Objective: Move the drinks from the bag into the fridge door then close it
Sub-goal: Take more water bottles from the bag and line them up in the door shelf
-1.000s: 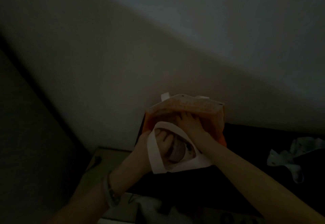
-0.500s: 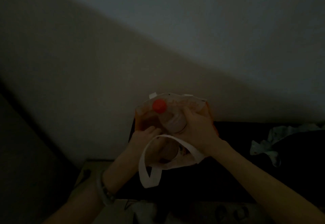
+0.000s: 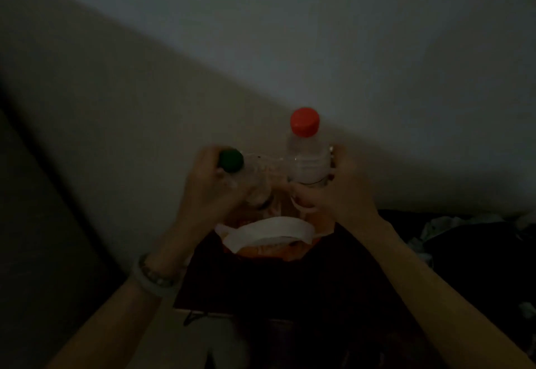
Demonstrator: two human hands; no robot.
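Dim room, plain wall [image 3: 261, 35] behind. Right hand [image 3: 333, 192] wrapped round clear bottle w/ red cap [image 3: 307, 163], upright, above orange bag [image 3: 278, 244]. Left hand [image 3: 208, 194] clamped on green-capped bottle [image 3: 246, 174], tilted left, prob. clear too; blurry. Bag sits on dark surface [image 3: 290, 287], white handle up.

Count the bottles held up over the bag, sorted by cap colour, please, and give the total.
Red cap: 1, the bottle in the right hand
Green cap: 1, the bottle in the left hand
Total: 2 bottles, both held above the orange bag. The picture is too dark to tell whether more drinks remain inside the bag.
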